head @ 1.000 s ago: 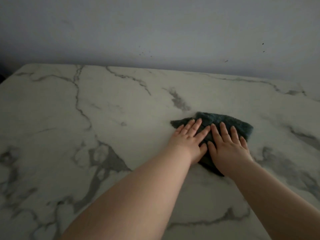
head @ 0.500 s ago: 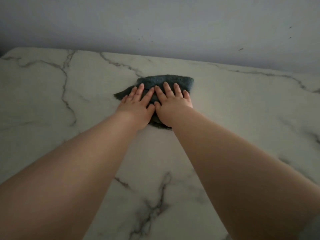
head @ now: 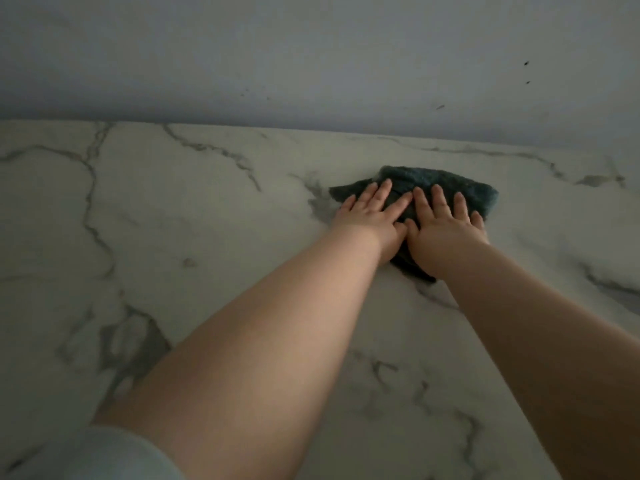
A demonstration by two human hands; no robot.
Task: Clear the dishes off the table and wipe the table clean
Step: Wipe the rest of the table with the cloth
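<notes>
A dark green cloth (head: 460, 187) lies flat on the white marble table (head: 173, 220), near its far edge and right of centre. My left hand (head: 374, 218) presses on the cloth's left part with straight fingers. My right hand (head: 445, 226) presses beside it, thumbs almost touching, fingers spread flat. Both arms are stretched far forward. The hands cover much of the cloth. No dishes are in view.
A plain grey wall (head: 311, 57) with a few dark specks rises directly behind the table's far edge. Grey veins run across the marble. A pale sleeve (head: 104, 455) shows at the bottom left.
Both hands have slid the cloth to the right along the far side of the table, after pushing it away from me and to the left half a second before.
</notes>
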